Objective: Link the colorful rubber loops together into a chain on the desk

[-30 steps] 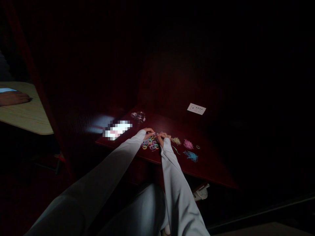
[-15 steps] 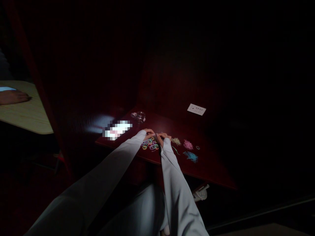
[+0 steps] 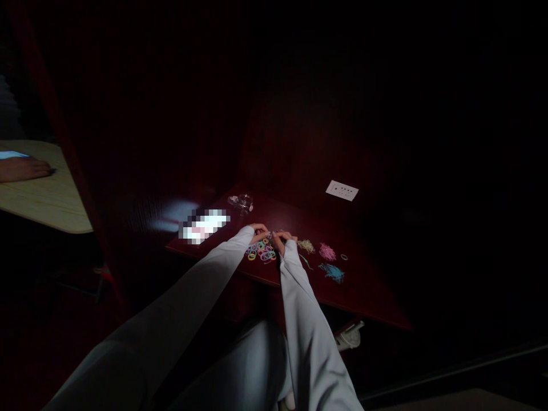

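Note:
My left hand point(image 3: 259, 230) and my right hand point(image 3: 283, 238) meet above the dark red table point(image 3: 363, 297), fingertips pinched close together. Between them shows a tiny pale thing, too small to name. Just below lies a pile of coloured rings point(image 3: 262, 251), purple, yellow, green and pink. Right of my right hand are a heap of pale yellow strands point(image 3: 306, 246), a pink heap point(image 3: 327, 252) and a blue heap point(image 3: 333, 273). A green strand point(image 3: 306, 261) lies near my right wrist, and a single ring point(image 3: 344, 257) sits beyond the pink heap.
A bright blurred-out rectangle point(image 3: 204, 226) lies at the table's left, with clear round containers point(image 3: 245, 202) behind it. A white socket plate point(image 3: 342, 190) is on the back wall. Past the partition, another person's hand point(image 3: 28, 169) rests on a pale table point(image 3: 47, 205).
Both hands stay in nearly the same place. Their fingertips have shifted slightly, and the small pale thing between them shows more brightly now. The other person's hand has barely moved.

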`<state>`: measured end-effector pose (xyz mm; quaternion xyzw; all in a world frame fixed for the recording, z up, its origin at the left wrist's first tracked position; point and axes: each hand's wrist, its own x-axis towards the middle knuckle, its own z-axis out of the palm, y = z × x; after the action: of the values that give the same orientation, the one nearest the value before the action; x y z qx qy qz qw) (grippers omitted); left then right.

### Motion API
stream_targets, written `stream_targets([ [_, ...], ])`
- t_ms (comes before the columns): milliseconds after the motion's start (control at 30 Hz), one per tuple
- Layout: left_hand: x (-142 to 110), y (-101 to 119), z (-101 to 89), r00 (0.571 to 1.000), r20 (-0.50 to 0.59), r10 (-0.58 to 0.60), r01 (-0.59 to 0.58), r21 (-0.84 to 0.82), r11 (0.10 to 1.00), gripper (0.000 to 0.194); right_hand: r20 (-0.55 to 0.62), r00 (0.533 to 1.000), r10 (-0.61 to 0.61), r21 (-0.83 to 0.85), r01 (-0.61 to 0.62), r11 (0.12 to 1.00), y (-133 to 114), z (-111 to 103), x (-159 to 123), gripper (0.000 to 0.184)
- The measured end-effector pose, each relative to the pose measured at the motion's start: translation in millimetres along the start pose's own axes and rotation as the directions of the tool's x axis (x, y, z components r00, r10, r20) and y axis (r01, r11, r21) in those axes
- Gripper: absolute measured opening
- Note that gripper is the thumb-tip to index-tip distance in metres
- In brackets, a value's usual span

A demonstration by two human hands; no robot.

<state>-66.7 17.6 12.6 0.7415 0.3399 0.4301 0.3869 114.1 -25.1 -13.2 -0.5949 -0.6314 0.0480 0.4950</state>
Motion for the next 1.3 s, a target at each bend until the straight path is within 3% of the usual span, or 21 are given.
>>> stream_targets([
  [233,2,-2,0.6,0.999,-0.038,0.004,-0.003,0.004,1.000,0.033,-0.048,0.999,-0.010,0.003,0.010,1.000,-9,-1,-4,0.045],
  [467,2,-2,0.5,0.999,-0.042,-0.026,0.024,-0.046,0.999,0.033,0.060,0.998,0.028,0.008,-0.029,1.000,0,-2,4,0.037],
  [667,3,-2,1.9,0.998,-0.053,-0.026,0.023,-0.065,0.998,0.036,-0.044,0.999,-0.024,0.005,0.024,1.000,-6,-1,-4,0.040],
  [833,2,1,3.0,0.998,-0.063,-0.020,0.014,-0.090,0.996,0.042,-0.033,0.999,-0.001,-0.013,0.000,1.000,-13,0,-5,0.040],
  [1000,0,3,3.4,0.995,-0.061,-0.076,0.070,-0.096,0.993,0.051,-0.187,0.976,0.108,-0.064,-0.122,0.991,-11,-10,-2,0.046],
  [1167,-2,2,2.7,0.994,-0.056,-0.089,0.085,-0.074,0.994,0.053,-0.425,0.876,0.229,-0.112,-0.302,0.947,-4,-19,4,0.049],
  [1300,-3,1,2.1,0.997,-0.046,-0.058,0.053,-0.096,0.994,0.053,-0.411,0.881,0.232,-0.171,-0.325,0.930,-3,-16,5,0.045],
])
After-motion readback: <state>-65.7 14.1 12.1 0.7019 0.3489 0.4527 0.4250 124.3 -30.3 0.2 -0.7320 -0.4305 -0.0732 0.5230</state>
